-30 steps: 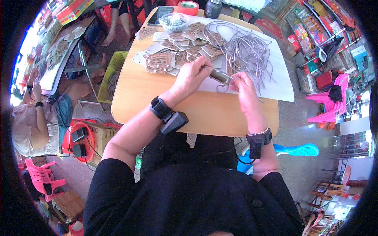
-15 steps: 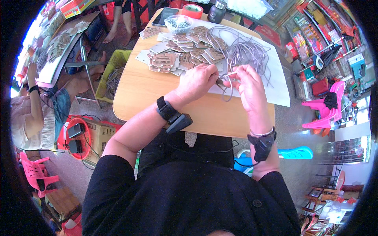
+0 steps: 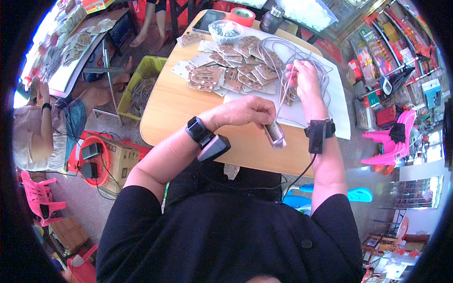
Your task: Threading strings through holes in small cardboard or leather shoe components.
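Note:
My left hand (image 3: 245, 112) is closed on a small flat board (image 3: 274, 134) tilted over the near part of the table, with grey cable (image 3: 282, 98) looped round its outer end. From there the cable runs up to my right hand (image 3: 305, 79), whose fingers pinch it over the white sheet. More of the loose grey cable lies coiled behind and beside that hand. To the left of it spreads a pile of brown-faced boards (image 3: 206, 77) with pale backs. My left fingers hide part of the held board.
At the table's far end are a phone (image 3: 210, 20), a clear bowl of small parts (image 3: 224, 31), a red roll of tape (image 3: 242, 16) and a dark bottle (image 3: 272, 20). A yellow crate (image 3: 137, 75) stands left of the wooden table (image 3: 165, 115). Another person sits farther left.
My right hand has moved up and away from my left, drawing the cable out between them. My left hand has come nearer to me, turning the board so its end shows.

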`<state>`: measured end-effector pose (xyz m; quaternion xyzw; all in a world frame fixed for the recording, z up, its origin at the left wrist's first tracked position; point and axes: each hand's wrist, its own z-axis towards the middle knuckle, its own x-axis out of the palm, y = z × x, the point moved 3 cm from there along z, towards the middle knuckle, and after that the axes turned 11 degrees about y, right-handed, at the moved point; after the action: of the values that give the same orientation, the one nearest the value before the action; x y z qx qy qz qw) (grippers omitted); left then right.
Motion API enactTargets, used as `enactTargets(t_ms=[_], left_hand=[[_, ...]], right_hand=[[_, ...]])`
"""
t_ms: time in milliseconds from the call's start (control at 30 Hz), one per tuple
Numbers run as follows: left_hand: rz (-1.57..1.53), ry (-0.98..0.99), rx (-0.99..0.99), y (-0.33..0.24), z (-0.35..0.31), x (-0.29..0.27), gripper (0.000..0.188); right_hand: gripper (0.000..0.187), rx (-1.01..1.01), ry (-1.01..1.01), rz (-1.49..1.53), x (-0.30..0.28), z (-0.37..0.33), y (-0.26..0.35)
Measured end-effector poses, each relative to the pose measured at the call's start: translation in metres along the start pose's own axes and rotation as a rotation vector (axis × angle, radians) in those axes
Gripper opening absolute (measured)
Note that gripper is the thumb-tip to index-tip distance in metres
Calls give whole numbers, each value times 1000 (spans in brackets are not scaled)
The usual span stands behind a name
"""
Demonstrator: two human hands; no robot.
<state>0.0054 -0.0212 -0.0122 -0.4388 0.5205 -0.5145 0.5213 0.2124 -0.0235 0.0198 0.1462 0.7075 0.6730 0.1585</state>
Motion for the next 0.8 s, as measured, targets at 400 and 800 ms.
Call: enactTargets(t_ms=[400, 800], left_hand=[[-38, -380, -66, 3, -3, -18, 12], [87, -480, -40, -2, 0, -8, 13]], right_hand=[[23, -395, -292, -770, -24, -42, -11], [36, -275, 173, -417, 32, -151, -9]])
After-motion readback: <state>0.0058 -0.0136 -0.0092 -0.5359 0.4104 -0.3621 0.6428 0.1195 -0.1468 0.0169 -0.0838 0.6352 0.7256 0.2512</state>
